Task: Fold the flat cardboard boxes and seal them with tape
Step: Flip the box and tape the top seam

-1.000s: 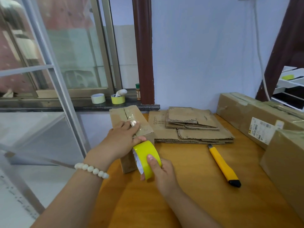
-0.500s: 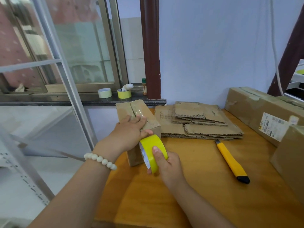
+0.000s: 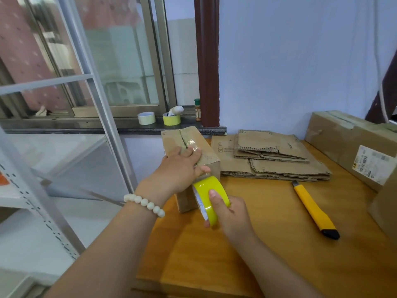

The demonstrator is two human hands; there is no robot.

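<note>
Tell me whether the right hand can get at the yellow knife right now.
Probably not yet: the right hand grips the tape roll. The knife lies close beside it, with bare table between.

Box (image 3: 191, 145): near top edge & front face partly covered by left hand (image 3: 180, 168) and tape roll (image 3: 211, 190). Right hand (image 3: 232, 214): all but the thumb mostly hidden behind the roll. Carton (image 3: 335, 134) at rt: far end cut off by frame edge; print on its label (image 3: 371, 164) too small to read. Flat cardboard (image 3: 279, 162): printed marks illegible. Bottle (image 3: 197, 109) on sill (image 3: 107, 125): label too small to tell.
</note>
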